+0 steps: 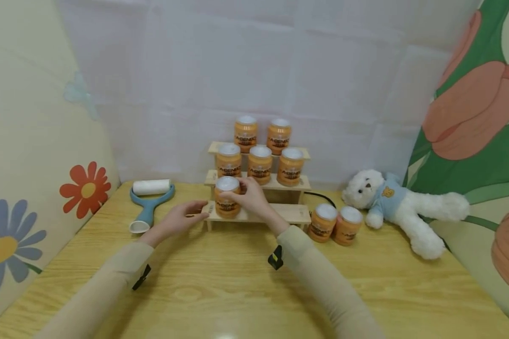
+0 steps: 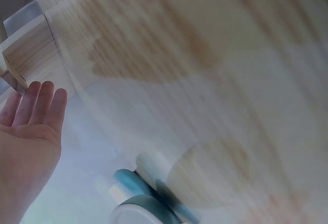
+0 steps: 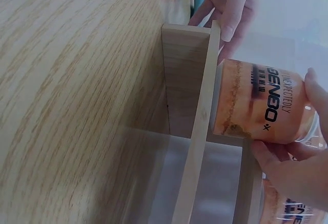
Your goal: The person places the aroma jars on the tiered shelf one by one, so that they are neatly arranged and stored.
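An orange can (image 1: 227,207) with a pale lid and dark lettering stands at the left end of the lowest step of a light wooden stepped rack (image 1: 280,213). My right hand (image 1: 253,198) grips it near the top, thumb and fingers on either side, as the can (image 3: 259,101) also shows in the right wrist view. At the rack's left end is my left hand (image 1: 180,220), its fingers fairly straight, holding nothing. In the left wrist view the fingertips of that hand (image 2: 33,142) reach the rack's end; whether they press on it I cannot tell.
Three similar cans (image 1: 260,165) fill the middle step, and two cans (image 1: 246,134) stand on top. Two more cans (image 1: 323,223) stand right of the rack. A white plush bear (image 1: 400,212) lies far right; a blue lint roller (image 1: 148,202) lies left on the wooden table (image 1: 220,292).
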Available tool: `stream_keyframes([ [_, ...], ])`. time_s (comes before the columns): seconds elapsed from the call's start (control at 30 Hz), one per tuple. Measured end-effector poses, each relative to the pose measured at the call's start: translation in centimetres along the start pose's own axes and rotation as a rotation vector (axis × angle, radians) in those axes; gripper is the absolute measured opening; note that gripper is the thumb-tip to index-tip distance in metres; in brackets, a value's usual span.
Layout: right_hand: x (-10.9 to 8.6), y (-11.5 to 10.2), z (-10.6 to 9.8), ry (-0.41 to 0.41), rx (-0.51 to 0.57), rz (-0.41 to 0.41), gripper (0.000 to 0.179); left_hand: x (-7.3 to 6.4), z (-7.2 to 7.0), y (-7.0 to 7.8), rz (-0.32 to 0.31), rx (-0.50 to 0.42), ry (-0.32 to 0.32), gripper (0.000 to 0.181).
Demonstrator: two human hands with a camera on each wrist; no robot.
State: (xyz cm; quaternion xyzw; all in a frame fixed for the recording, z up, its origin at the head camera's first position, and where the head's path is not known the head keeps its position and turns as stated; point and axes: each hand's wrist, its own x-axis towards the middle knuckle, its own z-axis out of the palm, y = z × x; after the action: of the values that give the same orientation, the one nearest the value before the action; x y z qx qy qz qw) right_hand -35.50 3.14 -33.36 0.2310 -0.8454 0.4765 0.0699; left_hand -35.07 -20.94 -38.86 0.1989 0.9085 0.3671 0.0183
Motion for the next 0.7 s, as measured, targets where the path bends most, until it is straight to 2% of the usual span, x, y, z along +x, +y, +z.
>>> stream_keyframes([
  [0.33, 0.17, -0.11, 0.04, 0.008, 0.011, -0.007, 0.047, 0.00, -0.51, 0.41, -0.020, -0.010, 0.002, 0.064],
  [0.7, -0.17, -0.34, -0.49, -0.038, -0.012, 0.009, 0.045, -0.22, -0.32, 0.29, 0.028, 0.019, 0.012, 0.059],
])
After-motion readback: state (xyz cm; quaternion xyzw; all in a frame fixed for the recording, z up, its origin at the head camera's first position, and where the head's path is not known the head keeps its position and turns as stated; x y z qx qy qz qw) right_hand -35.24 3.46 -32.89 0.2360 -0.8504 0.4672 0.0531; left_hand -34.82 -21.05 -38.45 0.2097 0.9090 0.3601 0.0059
